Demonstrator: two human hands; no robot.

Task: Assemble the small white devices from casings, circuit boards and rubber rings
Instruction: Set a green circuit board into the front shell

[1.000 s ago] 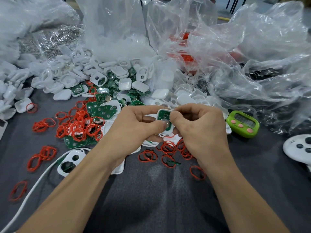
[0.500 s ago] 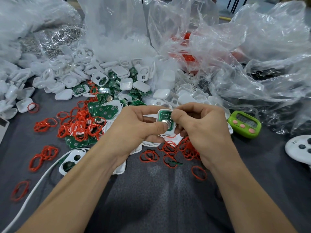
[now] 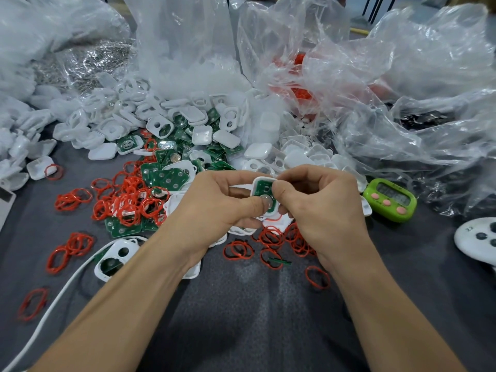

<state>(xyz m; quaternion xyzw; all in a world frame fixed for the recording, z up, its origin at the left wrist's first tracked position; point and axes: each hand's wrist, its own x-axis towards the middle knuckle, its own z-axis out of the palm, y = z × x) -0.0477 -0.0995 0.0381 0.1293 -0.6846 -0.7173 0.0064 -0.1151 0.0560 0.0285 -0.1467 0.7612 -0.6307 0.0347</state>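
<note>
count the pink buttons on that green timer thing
3, in a row below the screen of the lime-green plastic digital timer: left pink round button, middle one, right one. None seems hidden.

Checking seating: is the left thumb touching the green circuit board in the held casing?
Touching. The head view shows the thumb of the left hand pressed onto the circuit board inside the white casing.

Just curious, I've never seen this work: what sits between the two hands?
In the head view, a white casing with a green board inside, pinched by left hand and right hand.
</note>
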